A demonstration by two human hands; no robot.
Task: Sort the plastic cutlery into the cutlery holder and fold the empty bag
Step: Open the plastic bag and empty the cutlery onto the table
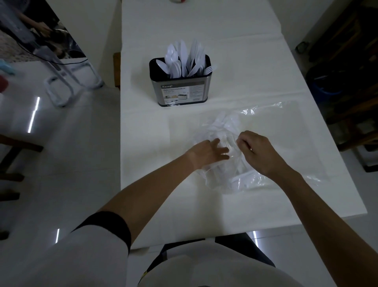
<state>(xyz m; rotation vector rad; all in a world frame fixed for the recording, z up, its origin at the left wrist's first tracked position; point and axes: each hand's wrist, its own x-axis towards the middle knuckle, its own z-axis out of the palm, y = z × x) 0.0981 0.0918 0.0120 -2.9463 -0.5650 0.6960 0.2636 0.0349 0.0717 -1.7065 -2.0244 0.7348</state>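
Observation:
A steel cutlery holder point(181, 90) with a black rim stands upright on the white table point(245, 61), with several white plastic spoons, knives and forks point(184, 59) sticking out of it. Nearer to me lies a clear plastic bag point(235, 127) with white cutlery point(241, 178) still inside. My left hand point(206, 152) reaches flat into the bag's opening, fingers spread. My right hand point(256, 151) is on the bag's right side, its fingers curled and pinching the plastic film.
The table's left edge runs close beside the holder, and its near edge is just below my arms. A white frame point(67, 82) stands on the glossy floor at left. Dark furniture point(347, 82) stands to the right. A small object point(179, 1) sits at the table's far end.

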